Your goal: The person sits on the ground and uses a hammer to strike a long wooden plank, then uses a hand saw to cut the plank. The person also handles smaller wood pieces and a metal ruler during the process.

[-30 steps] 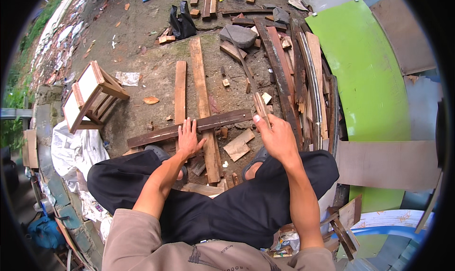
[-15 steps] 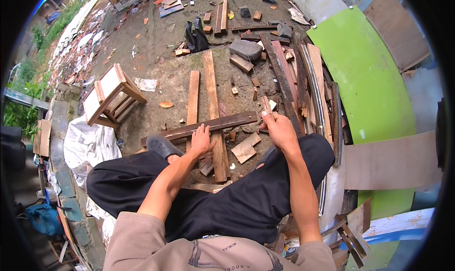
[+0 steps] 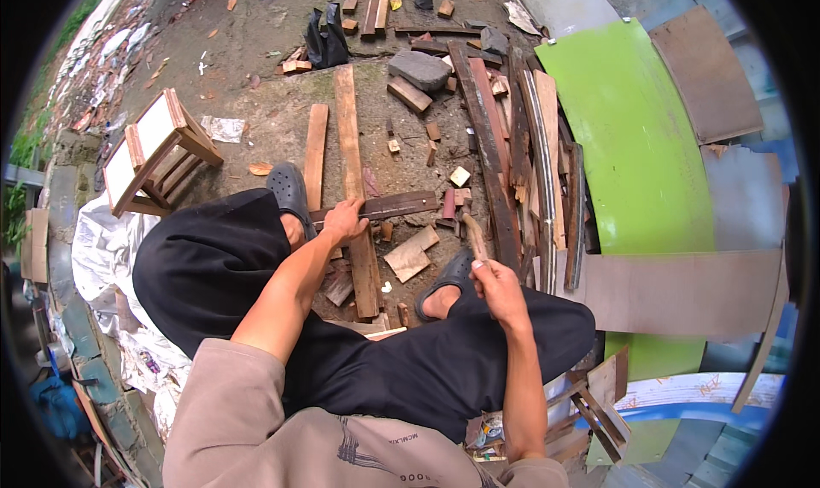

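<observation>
My left hand [image 3: 343,221] presses down on a dark wooden batten [image 3: 389,206] that lies crosswise over a long pale plank [image 3: 354,181] on the dirt. My right hand [image 3: 493,281] is closed around a wooden handle [image 3: 472,234] that points up and away; its head is hidden. My two feet in dark clogs [image 3: 289,191] [image 3: 448,274] stand either side of the plank, and my knees in black trousers fill the lower middle.
A small wooden stool [image 3: 158,151] lies tipped at left. A second plank [image 3: 315,155] lies beside the long one. Dark boards [image 3: 495,146] pile at right against a green sheet [image 3: 632,155]. Offcuts [image 3: 410,253] and a stone [image 3: 418,68] litter the ground.
My view has swung so the planks sit higher and left. My right hand has pulled back toward my right knee with the handle. My left hand stays on the batten.
</observation>
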The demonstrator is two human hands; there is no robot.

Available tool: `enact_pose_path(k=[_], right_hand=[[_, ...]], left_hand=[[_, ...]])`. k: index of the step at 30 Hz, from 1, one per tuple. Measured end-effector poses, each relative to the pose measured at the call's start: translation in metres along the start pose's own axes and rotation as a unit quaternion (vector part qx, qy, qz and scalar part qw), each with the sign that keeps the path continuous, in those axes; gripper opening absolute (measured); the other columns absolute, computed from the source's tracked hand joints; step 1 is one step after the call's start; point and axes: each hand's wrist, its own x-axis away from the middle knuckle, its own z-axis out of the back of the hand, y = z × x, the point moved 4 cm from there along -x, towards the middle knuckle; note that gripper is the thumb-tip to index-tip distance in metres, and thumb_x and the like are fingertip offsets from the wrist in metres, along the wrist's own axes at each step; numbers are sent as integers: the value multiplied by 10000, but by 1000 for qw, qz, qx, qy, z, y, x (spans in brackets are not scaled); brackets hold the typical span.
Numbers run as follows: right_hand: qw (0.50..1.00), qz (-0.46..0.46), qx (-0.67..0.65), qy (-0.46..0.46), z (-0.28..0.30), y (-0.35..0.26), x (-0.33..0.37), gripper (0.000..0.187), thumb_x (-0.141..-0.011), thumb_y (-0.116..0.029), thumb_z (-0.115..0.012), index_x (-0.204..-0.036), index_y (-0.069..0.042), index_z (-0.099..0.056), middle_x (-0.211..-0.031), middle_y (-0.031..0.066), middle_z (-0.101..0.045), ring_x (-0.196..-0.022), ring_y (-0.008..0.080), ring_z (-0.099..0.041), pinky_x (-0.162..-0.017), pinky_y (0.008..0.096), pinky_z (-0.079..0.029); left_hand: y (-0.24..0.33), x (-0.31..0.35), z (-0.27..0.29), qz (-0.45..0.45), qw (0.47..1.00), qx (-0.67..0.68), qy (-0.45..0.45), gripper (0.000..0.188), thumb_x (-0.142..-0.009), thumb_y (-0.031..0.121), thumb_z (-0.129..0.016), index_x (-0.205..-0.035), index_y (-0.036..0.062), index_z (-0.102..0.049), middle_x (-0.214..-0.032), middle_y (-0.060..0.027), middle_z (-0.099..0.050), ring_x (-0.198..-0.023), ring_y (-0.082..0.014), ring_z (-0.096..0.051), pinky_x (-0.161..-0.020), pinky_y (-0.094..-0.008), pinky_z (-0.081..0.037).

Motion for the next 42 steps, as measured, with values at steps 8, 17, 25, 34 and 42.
enact_pose_path(k=[8, 17, 25, 34, 42], right_hand=[[989, 6, -146, -5, -58, 16, 12, 322, -994, -260, -542, -849, 13, -633, -617, -21, -503, -553, 52, -446, -518, 234, -352], [984, 4, -167, 68, -85, 53, 30, 259, -967, -246, -602, -899, -3, -661, -642, -43, -500, -549, 40, -432, -507, 212, -340], [982, 119, 95, 112, -92, 29, 30, 238, -909, -228, -661, -959, 4, -676, -778, 133, -694, -689, 244, -677, -671, 355, -513], [983, 101, 102, 112, -134, 16, 37, 181, -913, -180, -632, -901, -3, -669, -658, 157, -630, -582, 269, -623, -571, 372, -469], [982, 105, 91, 127, -148, 16, 44, 202, -920, -179, -624, -831, 2, -631, -614, 192, -587, -535, 325, -607, -536, 400, -448]], left_hand=[[28, -8, -8, 47, 995, -55, 68, 786, -893, 325, -610, -1525, 30, -248, -1568, -192, -285, -1452, -364, -274, -1169, -468, -291], [98, 22, -88, -346, 921, -177, -11, 704, -917, 390, -559, -1486, 40, -336, -1595, -186, -233, -1491, -317, -206, -1212, -463, -190], [22, 1, -11, -129, 954, 81, 258, 293, -865, 233, -644, -1092, 48, -658, -1194, -135, -622, -1176, -309, -557, -1009, -444, -434], [-7, -53, 5, -78, 991, 68, 82, 401, -944, 337, -524, -1114, 19, -698, -1117, -201, -680, -1105, -383, -595, -988, -465, -449], [-1, -49, -25, -54, 983, 92, 150, 397, -965, 344, -471, -1081, 43, -704, -1149, -180, -672, -1151, -356, -555, -1011, -461, -407]])
